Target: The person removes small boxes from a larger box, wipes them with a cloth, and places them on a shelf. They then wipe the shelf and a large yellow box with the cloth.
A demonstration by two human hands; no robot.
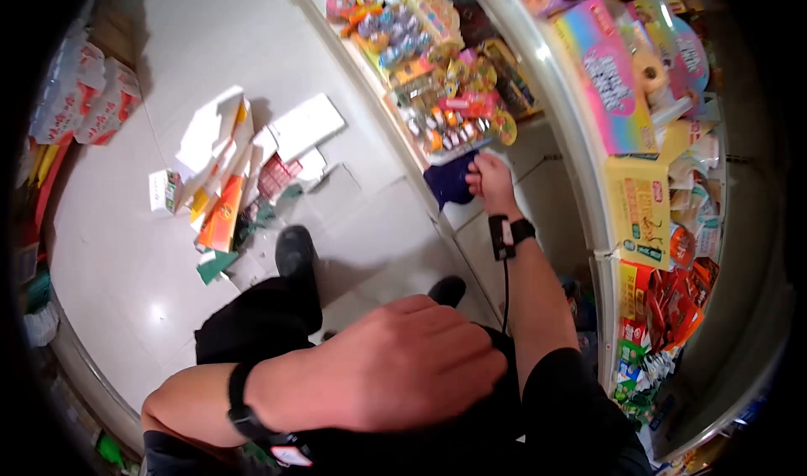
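Note:
My right hand (492,184) grips a dark blue cloth (450,180), pressed against the bare end of the lower shelf (458,215). The cloth lies beside rows of small packaged sweets and toys (454,127). A strap with a small black device and a cable circles my right wrist. My left hand (412,362) is curled into a fist, back of the hand up, close to my body and slightly blurred. Nothing sticks out of that fist, and its palm is hidden. It wears a black wrist strap.
An upper shelf holds a rainbow-coloured box (601,77), a yellow carton (639,203) and red snack packets (672,299). Flattened cartons (223,173) and a white box (304,127) lie on the tiled floor near my shoes (296,253). Red-and-white packages (109,102) stand at left.

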